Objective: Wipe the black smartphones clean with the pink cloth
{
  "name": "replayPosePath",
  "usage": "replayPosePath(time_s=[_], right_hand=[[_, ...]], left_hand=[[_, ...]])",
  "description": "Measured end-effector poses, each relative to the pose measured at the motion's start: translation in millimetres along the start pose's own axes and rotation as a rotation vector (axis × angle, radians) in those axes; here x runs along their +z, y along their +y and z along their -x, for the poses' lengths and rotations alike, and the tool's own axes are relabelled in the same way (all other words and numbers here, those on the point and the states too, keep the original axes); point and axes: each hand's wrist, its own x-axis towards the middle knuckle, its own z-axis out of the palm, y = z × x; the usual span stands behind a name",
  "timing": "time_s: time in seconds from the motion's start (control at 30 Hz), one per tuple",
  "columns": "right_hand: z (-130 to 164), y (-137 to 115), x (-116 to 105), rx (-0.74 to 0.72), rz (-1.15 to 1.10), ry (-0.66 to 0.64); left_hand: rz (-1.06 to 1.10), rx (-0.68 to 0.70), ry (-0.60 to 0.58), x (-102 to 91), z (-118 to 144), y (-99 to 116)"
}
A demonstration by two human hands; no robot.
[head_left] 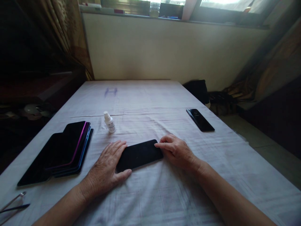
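Observation:
A black smartphone [141,153] lies at a slight slant on the white tablecloth, its dark screen facing up. My left hand [107,166] grips its left end, thumb along the near edge and fingers at the far edge. At the other end is my right hand [177,150], its fingers curled and the index fingertip on the phone's far right corner. The right thumb is mostly hidden. Just beyond my left hand stands a small white bottle [109,123] with a white cap.
Several phones or tablets [63,147] are piled at the left. Eyeglasses [14,205] lie at the near left edge. Another black phone [199,120] rests at the right. Past the cloth-covered table [145,94] rises a wall [145,47] below a window.

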Motion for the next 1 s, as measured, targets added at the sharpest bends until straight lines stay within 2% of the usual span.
replayPosePath(time_s=[0.33, 0.43, 0.6, 0.7, 0.83, 1.0], right_hand=[[-10, 0, 19, 0.060, 0.161, 0.065], [-8, -2, 14, 0.025, 0.131, 0.050], [-2, -11, -5, -0.057, 0.058, -0.068], [0, -15, -8, -0.068, 0.079, -0.102], [-6, -15, 4, -0.060, 0.180, -0.043], [-12, -12, 17, 0.044, 0.228, 0.002]], left_hand=[[0.018, -0.005, -0.011, -0.3, -1, -1], [0.022, -0.009, -0.015, 0.1, 0, 0], [0.022, -0.003, -0.009, 0.5, 0, 0], [0.024, -0.007, -0.020, 0.0, 0, 0], [0.032, -0.017, -0.035, -1.2, -1, 0], [0.028, -0.008, -0.029, -2.0, -2, 0]])
